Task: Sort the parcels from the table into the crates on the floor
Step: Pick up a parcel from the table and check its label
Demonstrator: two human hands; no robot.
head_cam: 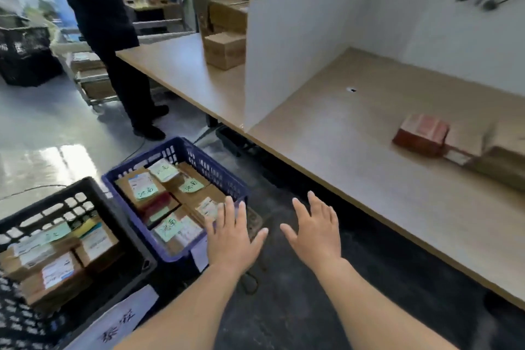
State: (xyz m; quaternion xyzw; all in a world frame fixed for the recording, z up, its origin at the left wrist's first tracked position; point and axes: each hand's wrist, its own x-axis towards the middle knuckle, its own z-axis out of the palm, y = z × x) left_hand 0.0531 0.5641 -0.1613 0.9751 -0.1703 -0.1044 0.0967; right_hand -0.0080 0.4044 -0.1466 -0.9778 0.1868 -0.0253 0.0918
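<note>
white divider point(295, 45) upright | person point(108, 23) standing, upper left | cardboard boxes point(224, 50) behind divider

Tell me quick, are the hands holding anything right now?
Left hand: open, fingers spread, holding nothing, near the blue crate.
Right hand: open, fingers spread, holding nothing.

A glossy grey floor point(42, 128), wooden table point(355, 179), white divider point(284, 51), white wall point(426, 17).

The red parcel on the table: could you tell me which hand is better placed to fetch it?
Likely the right hand: open, empty and nearer the red parcel; the left hand is open by the blue crate.
</note>
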